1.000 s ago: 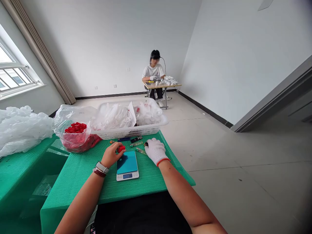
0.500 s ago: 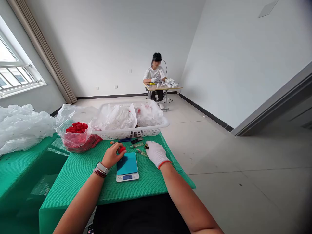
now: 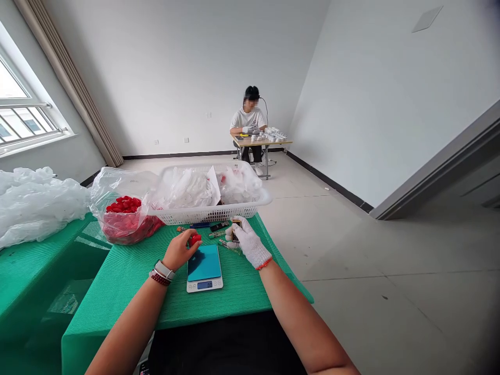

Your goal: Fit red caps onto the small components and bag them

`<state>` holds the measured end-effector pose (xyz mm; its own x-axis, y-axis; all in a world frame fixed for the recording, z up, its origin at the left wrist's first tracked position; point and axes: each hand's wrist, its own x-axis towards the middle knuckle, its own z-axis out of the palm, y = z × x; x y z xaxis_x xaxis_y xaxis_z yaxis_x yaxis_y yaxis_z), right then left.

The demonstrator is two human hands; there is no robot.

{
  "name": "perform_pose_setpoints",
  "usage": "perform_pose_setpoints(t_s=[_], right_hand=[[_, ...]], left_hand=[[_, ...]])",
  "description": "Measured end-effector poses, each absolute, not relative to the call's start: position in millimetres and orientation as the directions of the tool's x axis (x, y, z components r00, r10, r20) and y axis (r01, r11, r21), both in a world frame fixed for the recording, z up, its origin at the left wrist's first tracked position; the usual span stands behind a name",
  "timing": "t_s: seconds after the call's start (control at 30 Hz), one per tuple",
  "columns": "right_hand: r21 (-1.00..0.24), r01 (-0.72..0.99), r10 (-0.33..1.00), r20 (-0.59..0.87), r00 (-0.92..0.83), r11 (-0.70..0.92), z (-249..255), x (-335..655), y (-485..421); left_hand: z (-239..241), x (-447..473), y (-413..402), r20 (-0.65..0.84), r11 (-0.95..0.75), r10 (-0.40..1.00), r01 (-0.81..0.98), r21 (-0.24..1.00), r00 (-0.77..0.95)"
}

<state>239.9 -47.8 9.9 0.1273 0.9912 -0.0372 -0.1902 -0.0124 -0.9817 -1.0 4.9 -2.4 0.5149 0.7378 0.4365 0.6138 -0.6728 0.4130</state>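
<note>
My left hand (image 3: 178, 250) is bare, with a watch and a beaded band at the wrist, and pinches a small red plastic piece (image 3: 195, 239) just above the digital scale (image 3: 204, 269). The scale has a teal top and stands on the green mesh cloth (image 3: 128, 281). My right hand (image 3: 249, 242) wears a white knit glove with a red cuff and grips a small dark rectangular item (image 3: 235, 231) upright in its fingers. Slim lighter-like items (image 3: 217, 234) lie close below that hand, partly hidden by it.
A white plastic basket (image 3: 207, 214) of clear bags stands behind the items. A clear bag of red pieces (image 3: 124, 229) sits to its left, with crumpled plastic sheeting (image 3: 35, 203) beyond. A seated person (image 3: 249, 119) works at a far table (image 3: 261, 141).
My right hand has moved forward toward the basket and raised the dark item upright. My left hand and its red piece stay nearly still.
</note>
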Motion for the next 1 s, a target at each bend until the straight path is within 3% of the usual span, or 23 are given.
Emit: perform_pose_setpoints(t_s=[0.33,0.6,1.0], right_hand=[[-0.976,-0.185,0.975,-0.144,0.172,-0.112,6.5,244.3,-42.7],[-0.987,0.121,0.957,0.135,0.257,0.107,-1.2,244.6,-43.7],[-0.975,0.161,0.97,0.177,0.168,0.15,-0.2,243.3,-44.2]], left_hand=[[1.6,0.5,3.1,0.425,-0.668,0.742,0.627,0.4,0.519],[0.8,0.3,3.2,0.431,-0.67,0.739,0.632,0.389,0.518],[1.4,1.4,2.8,0.445,-0.665,0.743,0.628,0.404,0.501]])
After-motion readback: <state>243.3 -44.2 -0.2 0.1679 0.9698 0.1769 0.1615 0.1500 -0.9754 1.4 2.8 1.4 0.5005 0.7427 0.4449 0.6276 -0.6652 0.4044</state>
